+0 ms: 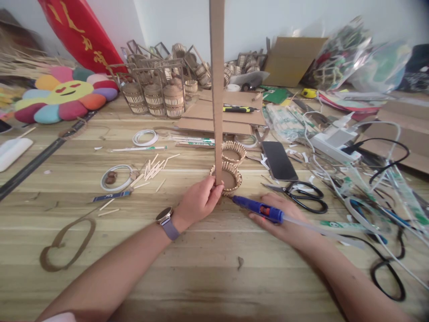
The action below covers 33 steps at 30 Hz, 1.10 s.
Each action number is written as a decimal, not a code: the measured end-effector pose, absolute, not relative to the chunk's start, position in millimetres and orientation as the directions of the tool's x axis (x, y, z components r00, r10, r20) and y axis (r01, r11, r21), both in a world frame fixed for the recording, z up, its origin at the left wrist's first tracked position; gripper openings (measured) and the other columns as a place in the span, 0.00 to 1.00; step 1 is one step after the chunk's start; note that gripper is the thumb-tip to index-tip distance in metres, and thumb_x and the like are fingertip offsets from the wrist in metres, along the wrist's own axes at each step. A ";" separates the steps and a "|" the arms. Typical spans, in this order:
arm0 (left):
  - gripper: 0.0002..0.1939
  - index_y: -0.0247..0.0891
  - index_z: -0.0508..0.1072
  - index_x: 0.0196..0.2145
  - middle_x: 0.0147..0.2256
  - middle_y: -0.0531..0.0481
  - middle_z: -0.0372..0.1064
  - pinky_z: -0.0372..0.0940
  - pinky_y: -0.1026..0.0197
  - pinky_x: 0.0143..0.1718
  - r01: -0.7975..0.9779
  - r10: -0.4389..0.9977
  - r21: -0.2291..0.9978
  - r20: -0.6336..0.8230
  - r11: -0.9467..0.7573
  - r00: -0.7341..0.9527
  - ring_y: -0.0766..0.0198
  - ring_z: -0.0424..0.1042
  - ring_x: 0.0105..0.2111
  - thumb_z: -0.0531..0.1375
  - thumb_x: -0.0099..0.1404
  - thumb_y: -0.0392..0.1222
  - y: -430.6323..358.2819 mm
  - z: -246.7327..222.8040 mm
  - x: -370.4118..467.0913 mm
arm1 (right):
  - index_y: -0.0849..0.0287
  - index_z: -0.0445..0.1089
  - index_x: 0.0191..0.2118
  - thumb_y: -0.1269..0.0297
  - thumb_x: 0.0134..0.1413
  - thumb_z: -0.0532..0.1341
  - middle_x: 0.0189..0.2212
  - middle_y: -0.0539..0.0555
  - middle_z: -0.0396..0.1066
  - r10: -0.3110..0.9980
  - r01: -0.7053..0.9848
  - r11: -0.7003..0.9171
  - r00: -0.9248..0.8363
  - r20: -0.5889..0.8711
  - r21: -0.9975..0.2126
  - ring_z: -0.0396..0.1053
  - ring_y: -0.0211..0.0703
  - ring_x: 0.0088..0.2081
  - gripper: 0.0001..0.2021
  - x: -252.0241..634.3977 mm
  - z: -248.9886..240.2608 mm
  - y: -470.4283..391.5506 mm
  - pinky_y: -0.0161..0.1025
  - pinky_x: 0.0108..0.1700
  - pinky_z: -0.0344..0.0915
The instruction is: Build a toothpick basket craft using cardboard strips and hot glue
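Observation:
My left hand, with a watch on its wrist, pinches the lower end of a long cardboard strip that stands upright. Right behind that end lies a small round basket of short wooden sticks around a cardboard base. A second stick basket sits just beyond it. My right hand is closed around a blue hot glue gun, its nozzle pointing left near the strip's lower end. A clear glue stick trails from the gun's back. Most of the right fingers are hidden behind the gun.
Black scissors and a phone lie to the right, near cables and a power strip. Cut sticks and tape rolls lie left. Finished lidded buckets and cardboard sheets stand or lie behind.

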<state>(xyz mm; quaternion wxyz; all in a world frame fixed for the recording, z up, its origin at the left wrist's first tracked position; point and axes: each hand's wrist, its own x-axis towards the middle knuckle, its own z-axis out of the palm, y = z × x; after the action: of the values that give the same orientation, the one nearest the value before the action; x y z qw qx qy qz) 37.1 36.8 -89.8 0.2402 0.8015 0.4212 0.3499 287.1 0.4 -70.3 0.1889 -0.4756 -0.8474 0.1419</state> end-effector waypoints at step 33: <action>0.11 0.39 0.66 0.41 0.35 0.45 0.76 0.67 0.58 0.35 0.515 0.851 0.683 0.348 -0.518 0.393 0.58 0.76 0.34 0.47 0.72 0.45 36.5 -89.5 37.1 | 0.55 0.68 0.30 0.54 0.60 0.58 0.27 0.54 0.72 0.882 0.739 0.466 -0.429 0.193 -0.486 0.71 0.45 0.30 0.12 288.5 -67.0 0.0 0.40 0.34 0.68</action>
<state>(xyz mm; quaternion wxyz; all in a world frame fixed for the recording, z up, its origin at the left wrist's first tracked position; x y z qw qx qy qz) 37.1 36.5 -89.5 0.2416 0.7988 0.4276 0.3474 288.5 0.0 -67.0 0.2150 -0.4891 -0.8287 0.1666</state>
